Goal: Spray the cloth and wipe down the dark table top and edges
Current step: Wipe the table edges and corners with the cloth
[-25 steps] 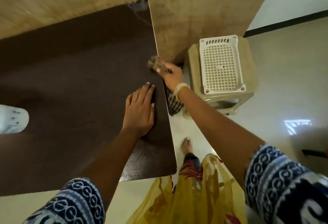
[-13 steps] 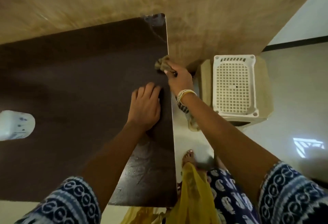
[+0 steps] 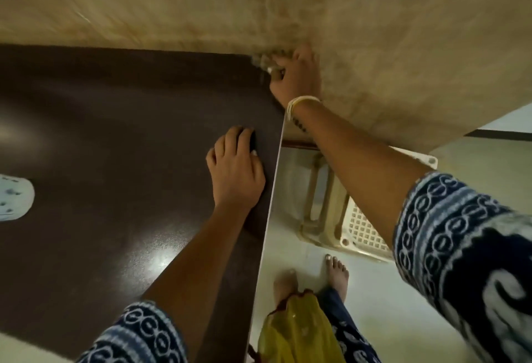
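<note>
The dark brown table top (image 3: 115, 138) fills the left half of the view, its pale right edge running down the middle. My right hand (image 3: 296, 77) is at the table's far right corner, against the wall, shut on a bunched cloth (image 3: 263, 61) that shows only as a blurred scrap beyond my fingers. My left hand (image 3: 236, 172) rests on the table near the right edge, fingers together, holding nothing. A white spray bottle (image 3: 14, 197) lies on the table at the far left, partly cut off.
A mottled beige wall (image 3: 259, 3) stands right behind the table. A beige plastic stool with a white perforated basket (image 3: 362, 233) on it sits on the pale floor to the right of the table. My bare feet (image 3: 336, 273) stand beside the table's edge.
My right hand has slid the cloth along the right edge away from me, from mid-edge to the far corner. The view has moved forward and over the table. My left hand stays pressed down.
</note>
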A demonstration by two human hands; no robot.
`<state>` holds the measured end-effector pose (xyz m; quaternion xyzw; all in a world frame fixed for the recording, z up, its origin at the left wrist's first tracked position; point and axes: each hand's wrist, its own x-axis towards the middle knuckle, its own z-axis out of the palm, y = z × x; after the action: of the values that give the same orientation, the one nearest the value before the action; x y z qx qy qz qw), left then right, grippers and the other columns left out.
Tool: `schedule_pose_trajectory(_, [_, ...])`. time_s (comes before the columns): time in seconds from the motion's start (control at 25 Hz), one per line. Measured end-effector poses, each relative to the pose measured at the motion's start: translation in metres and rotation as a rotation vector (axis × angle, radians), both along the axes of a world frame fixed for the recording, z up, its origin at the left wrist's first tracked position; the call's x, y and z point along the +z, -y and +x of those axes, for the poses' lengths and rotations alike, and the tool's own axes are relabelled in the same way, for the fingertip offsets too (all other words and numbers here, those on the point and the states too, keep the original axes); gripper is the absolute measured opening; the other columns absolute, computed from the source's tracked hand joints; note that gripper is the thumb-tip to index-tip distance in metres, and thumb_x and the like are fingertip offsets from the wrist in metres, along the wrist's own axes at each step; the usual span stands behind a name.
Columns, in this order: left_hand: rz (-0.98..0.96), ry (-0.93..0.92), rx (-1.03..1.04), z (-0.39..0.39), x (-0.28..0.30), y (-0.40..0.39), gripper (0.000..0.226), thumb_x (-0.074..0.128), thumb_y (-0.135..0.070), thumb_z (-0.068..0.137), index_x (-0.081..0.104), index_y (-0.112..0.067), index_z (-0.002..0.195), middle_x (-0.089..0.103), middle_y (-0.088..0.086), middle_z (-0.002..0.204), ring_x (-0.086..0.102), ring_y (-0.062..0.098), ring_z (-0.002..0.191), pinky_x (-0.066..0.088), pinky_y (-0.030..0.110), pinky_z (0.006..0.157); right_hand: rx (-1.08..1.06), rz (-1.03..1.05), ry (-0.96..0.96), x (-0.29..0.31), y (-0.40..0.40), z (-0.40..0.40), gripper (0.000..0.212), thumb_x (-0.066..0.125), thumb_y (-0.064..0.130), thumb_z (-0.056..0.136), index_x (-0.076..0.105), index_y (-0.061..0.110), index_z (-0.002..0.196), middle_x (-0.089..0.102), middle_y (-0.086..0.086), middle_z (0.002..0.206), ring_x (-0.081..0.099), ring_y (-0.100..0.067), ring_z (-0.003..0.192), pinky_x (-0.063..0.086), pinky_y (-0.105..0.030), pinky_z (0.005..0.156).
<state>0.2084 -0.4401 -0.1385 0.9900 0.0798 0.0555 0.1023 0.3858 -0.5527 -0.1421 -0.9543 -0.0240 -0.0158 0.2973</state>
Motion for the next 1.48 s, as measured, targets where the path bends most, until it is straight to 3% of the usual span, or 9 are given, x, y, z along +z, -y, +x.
schedule_pose_trajectory(0.12, [-0.004, -0.004, 0.009, 0.0, -0.001, 0.001, 0.043, 0.046, -0.024, 0.093, 0.05, -0.018, 0.135, 0.048, 0.004, 0.139, 0.042, 0.023, 0.126, 0.032, 0.043, 0.104, 0.054, -0.069, -0.012, 0.0, 0.0, 0.029, 0.033, 0.049, 0.025, 0.089, 0.068, 0.023, 0.116, 0.05, -0.012, 0.13, 0.045, -0.035, 0.119, 0.04, -0.036, 0.101])
schedule_pose_trajectory(0.32, [0.008, -0.036, 0.028, 0.002, 0.001, 0.001, 0.045, 0.046, -0.025, 0.091, 0.05, -0.018, 0.135, 0.049, 0.005, 0.139, 0.044, 0.026, 0.125, 0.033, 0.044, 0.103, 0.39, -0.052, 0.316, -0.023, 0.003, -0.033, 0.038, 0.055, 0.019, 0.088, 0.066, 0.017, 0.124, 0.061, -0.004, 0.133, 0.049, -0.036, 0.128, 0.036, -0.046, 0.108])
schedule_pose_trajectory(0.52, [0.015, -0.036, 0.038, 0.001, 0.001, 0.003, 0.044, 0.047, -0.026, 0.092, 0.051, -0.017, 0.135, 0.049, 0.006, 0.139, 0.044, 0.026, 0.125, 0.032, 0.044, 0.103, 0.772, -0.242, 0.168, -0.005, 0.008, -0.01, 0.042, 0.04, 0.04, 0.099, 0.047, 0.037, 0.14, 0.039, 0.01, 0.153, 0.031, -0.019, 0.144, 0.027, -0.043, 0.109])
schedule_pose_trajectory(0.76, [0.014, -0.024, 0.041, 0.0, -0.001, 0.001, 0.044, 0.047, -0.026, 0.093, 0.05, -0.019, 0.136, 0.048, 0.004, 0.14, 0.043, 0.025, 0.126, 0.031, 0.042, 0.104, 0.557, -0.2, -0.171, 0.008, -0.01, 0.051, 0.048, 0.033, 0.053, 0.099, 0.039, 0.037, 0.144, 0.056, -0.006, 0.133, 0.052, -0.031, 0.122, 0.041, -0.038, 0.098])
schedule_pose_trajectory(0.96, [0.008, -0.021, 0.036, 0.0, 0.0, 0.001, 0.044, 0.048, -0.025, 0.092, 0.051, -0.019, 0.135, 0.049, 0.004, 0.14, 0.043, 0.025, 0.124, 0.032, 0.043, 0.103, 0.397, 0.072, -0.256, 0.014, -0.003, 0.053, 0.029, 0.047, 0.048, 0.096, 0.063, 0.024, 0.097, 0.06, 0.005, 0.087, 0.058, -0.017, 0.085, 0.036, -0.026, 0.069])
schedule_pose_trajectory(1.12, [0.002, -0.038, 0.038, -0.001, 0.001, 0.002, 0.044, 0.045, -0.027, 0.092, 0.051, -0.02, 0.135, 0.048, 0.003, 0.14, 0.043, 0.024, 0.124, 0.032, 0.043, 0.103, 0.044, 0.759, -0.381, -0.015, 0.003, 0.045, 0.037, 0.069, 0.041, 0.077, 0.074, 0.018, 0.107, 0.073, 0.001, 0.102, 0.067, -0.019, 0.1, 0.051, -0.038, 0.095])
schedule_pose_trajectory(1.28, [0.003, -0.052, 0.038, 0.001, 0.0, 0.0, 0.045, 0.045, -0.027, 0.091, 0.05, -0.02, 0.135, 0.048, 0.003, 0.14, 0.043, 0.025, 0.124, 0.033, 0.044, 0.102, -0.251, 1.094, -0.443, -0.023, -0.008, 0.038, 0.055, 0.069, 0.033, 0.082, 0.062, -0.002, 0.124, 0.069, -0.014, 0.115, 0.065, -0.027, 0.106, 0.05, -0.04, 0.1])
schedule_pose_trajectory(1.4, [0.014, -0.059, 0.037, 0.001, 0.0, 0.0, 0.044, 0.044, -0.027, 0.092, 0.05, -0.02, 0.135, 0.048, 0.004, 0.14, 0.044, 0.026, 0.124, 0.033, 0.044, 0.102, -0.243, 1.132, -0.345, -0.014, -0.011, -0.005, 0.048, 0.049, 0.024, 0.1, 0.042, 0.003, 0.143, 0.058, -0.011, 0.131, 0.056, -0.017, 0.117, 0.044, -0.017, 0.093])
schedule_pose_trajectory(1.48, [0.019, -0.062, 0.032, 0.001, 0.0, 0.0, 0.045, 0.043, -0.027, 0.092, 0.051, -0.019, 0.135, 0.049, 0.005, 0.14, 0.044, 0.026, 0.123, 0.034, 0.045, 0.101, -0.177, 1.004, -0.351, -0.013, -0.013, -0.048, 0.049, 0.041, 0.028, 0.104, 0.034, 0.012, 0.149, 0.043, -0.009, 0.149, 0.041, -0.019, 0.135, 0.034, -0.022, 0.106])
